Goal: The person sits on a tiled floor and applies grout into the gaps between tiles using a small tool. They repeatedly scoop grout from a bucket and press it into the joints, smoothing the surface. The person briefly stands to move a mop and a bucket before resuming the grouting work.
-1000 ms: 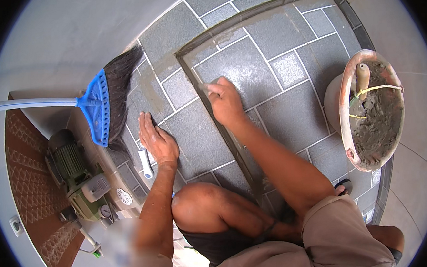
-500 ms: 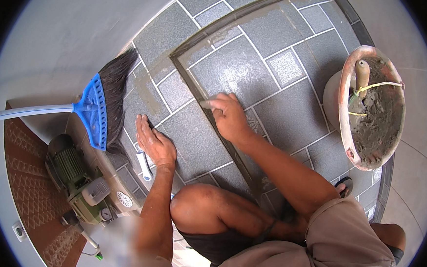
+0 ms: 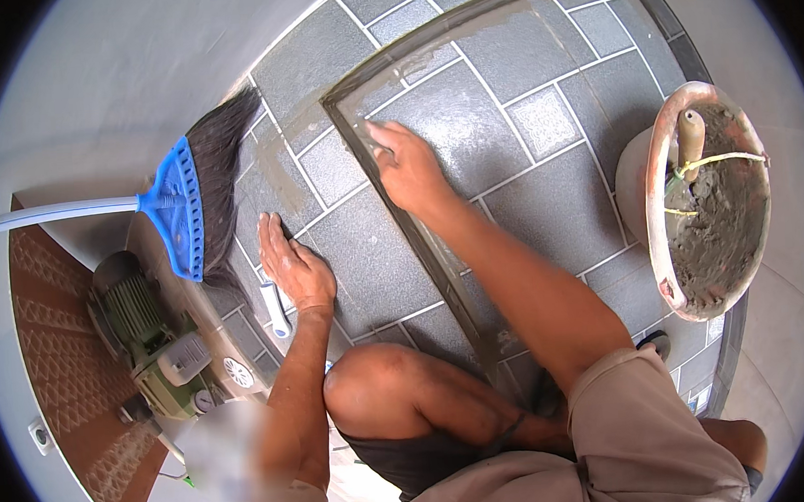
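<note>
Tiled floor (image 3: 538, 210) of grey stone-like pieces with white joints spreads on both sides of the dark strip (image 3: 443, 285), which turns a corner at its far end. Brown panel (image 3: 67, 336) with a lattice pattern stands far to the left of the strip. On the other side, well to the right of the strip, stands the bucket (image 3: 631, 186), with an oval mouth and a pale, stained rim; grey mortar (image 3: 718, 232) lies inside it. The broom (image 3: 171, 210), with a blue head and black bristles, is to the left of the strip, and nearer to it than the motor pump (image 3: 139, 308), which has a green ribbed body.

The two hands are apart from each other. The left hand (image 3: 297, 271) lies palm down on a tile, to the left of the strip, with its fingers stretched. The right hand (image 3: 406, 166) is just beside the strip, near its corner, with fingertips pointing at it and other fingers curled; I cannot tell whether it pinches something small.

To the right of the strip, a wooden handle (image 3: 690, 141) stands up from the mortar. To the left of it, a white handle (image 3: 275, 309) lies just beside the left hand, and a round white drain cover (image 3: 237, 372) sits farther away.
</note>
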Demonstrator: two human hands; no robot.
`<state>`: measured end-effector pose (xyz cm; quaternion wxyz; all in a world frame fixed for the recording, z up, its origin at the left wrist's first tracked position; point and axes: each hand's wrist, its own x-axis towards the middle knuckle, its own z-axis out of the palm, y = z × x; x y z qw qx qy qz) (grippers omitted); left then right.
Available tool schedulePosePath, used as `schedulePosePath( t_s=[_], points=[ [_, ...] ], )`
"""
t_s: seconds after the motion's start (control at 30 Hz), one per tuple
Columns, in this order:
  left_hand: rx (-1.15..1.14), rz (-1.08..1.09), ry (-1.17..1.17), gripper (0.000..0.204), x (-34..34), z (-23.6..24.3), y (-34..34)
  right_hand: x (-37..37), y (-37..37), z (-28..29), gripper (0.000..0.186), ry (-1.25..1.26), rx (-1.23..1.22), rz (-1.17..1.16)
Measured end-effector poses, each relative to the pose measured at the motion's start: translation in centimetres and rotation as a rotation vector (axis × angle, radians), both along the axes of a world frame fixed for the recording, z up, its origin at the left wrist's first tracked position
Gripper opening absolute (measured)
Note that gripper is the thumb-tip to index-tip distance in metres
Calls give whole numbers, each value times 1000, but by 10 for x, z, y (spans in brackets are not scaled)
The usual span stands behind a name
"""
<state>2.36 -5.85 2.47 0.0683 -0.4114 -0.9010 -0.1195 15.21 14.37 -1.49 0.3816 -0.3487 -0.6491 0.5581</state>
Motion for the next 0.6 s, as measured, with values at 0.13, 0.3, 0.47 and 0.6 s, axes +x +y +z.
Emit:
schedulePosePath(
  t_s=[0.13, 0.3, 0.47, 0.6],
  points=[
    [-8, 10, -1, 56, 0, 1, -1, 6, 1, 16, 60, -277, -140, 248],
    [-11, 20, 1, 56, 1, 2, -3, 69, -44, 21, 78, -235, -87, 281],
    [-1, 13, -15, 56, 0, 3, -1, 46, -10, 21, 72, -87, -73, 199],
    [19, -1, -43, 56, 0, -2, 2, 44, -5, 14, 71, -213, -108, 315]
  ],
)
